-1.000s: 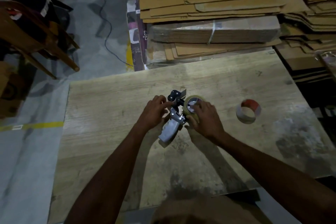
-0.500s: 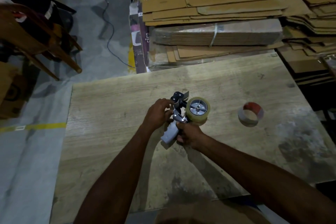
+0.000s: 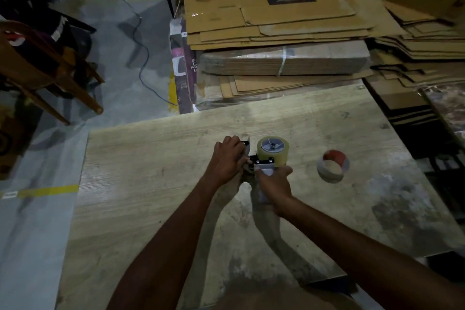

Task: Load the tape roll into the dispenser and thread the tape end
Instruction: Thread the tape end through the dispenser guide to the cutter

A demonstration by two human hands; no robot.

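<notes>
Grey plastic fills the right hand (image 3: 275, 184): its fingers are wrapped round the handle of the dispenser (image 3: 263, 164), held over the bench (image 3: 141, 184). The left hand (image 3: 226, 161) is curled over the dispenser's front end, where a bit of the blade guard shows past the knuckles. Whether its fingertips pinch the tape end is hidden.

The roll (image 3: 273, 150), clear and yellowish, sits on the dispenser's hub just above the right hand, so loading looks done and threading looks like the step in hand.

I judge the roll light but stiff round its core, and best turned by its outer edge. The tape itself is likely thin, sticky and quick to fold onto itself, so the end wants taking by its corners and keeping taut. The blade at the front is the part to keep fingers off.

Right of the dispenser, well apart, a spare roll (image 3: 333, 166) with red on it rests on the bench. Beyond the dispenser, flat cardboard (image 3: 276, 22) is stacked.
</notes>
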